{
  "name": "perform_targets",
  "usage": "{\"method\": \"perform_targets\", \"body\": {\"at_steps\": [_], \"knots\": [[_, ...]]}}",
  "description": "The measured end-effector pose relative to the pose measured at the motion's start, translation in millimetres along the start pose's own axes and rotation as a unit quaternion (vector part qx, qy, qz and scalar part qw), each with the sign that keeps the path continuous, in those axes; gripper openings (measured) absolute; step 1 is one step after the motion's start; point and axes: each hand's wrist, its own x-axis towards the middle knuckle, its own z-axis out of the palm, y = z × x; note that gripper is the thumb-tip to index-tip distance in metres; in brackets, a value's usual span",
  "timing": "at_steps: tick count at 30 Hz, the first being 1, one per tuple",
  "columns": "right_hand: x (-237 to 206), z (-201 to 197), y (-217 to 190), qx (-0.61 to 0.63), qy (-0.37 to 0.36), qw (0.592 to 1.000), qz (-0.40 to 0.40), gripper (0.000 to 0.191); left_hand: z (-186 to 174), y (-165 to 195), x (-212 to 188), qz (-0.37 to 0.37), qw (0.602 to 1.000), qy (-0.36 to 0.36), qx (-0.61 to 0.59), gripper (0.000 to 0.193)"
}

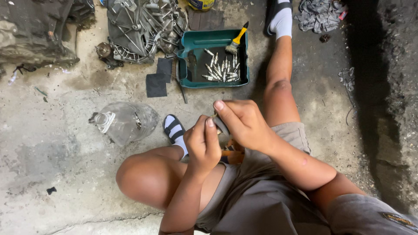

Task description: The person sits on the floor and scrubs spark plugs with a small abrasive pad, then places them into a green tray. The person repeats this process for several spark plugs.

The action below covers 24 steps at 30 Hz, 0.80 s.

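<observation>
Closest to me, my left hand [202, 146] is curled into a loose fist above my bent left knee, thumb up, its fingers pinching the lower end of a small dark strip [221, 126], which looks like abrasive paper wrapped on a small part I cannot make out. My right hand [244, 122] comes over from the other side, fingers closed tight on the upper part of the same strip, thumb pressed along its top. Both hands meet over my lap, with something orange [233, 154] half hidden just beneath them.

On the concrete floor [52, 143] to the left of my sandalled foot [174, 130] lies a clear plastic bottle [126, 122] on its side. Beyond it sit two dark squares of sandpaper [157, 78], touching each other.

Farther out is a green tray [198, 41] holding a heap of spark plugs [223, 69] near its right wall, with a yellow-handled brush [237, 39] leaning on its far right corner. Past the tray's left side rests a grey engine casing [139, 26]. A crumpled grey rag [320, 15] lies by the floor's far edge.
</observation>
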Motion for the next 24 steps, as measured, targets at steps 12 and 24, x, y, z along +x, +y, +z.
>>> {"method": "perform_targets", "body": {"at_steps": [12,24], "knots": [[-7.0,12.0,-0.7,0.088,0.007,0.989,0.122,0.041,8.7,-0.4,0.4,0.021,0.996,0.067,0.051,0.027],[-15.1,16.6,16.2,-0.080,-0.012,0.996,-0.026,0.039,8.4,-20.3,2.3,-0.126,0.980,0.086,-0.127,0.038]]}}
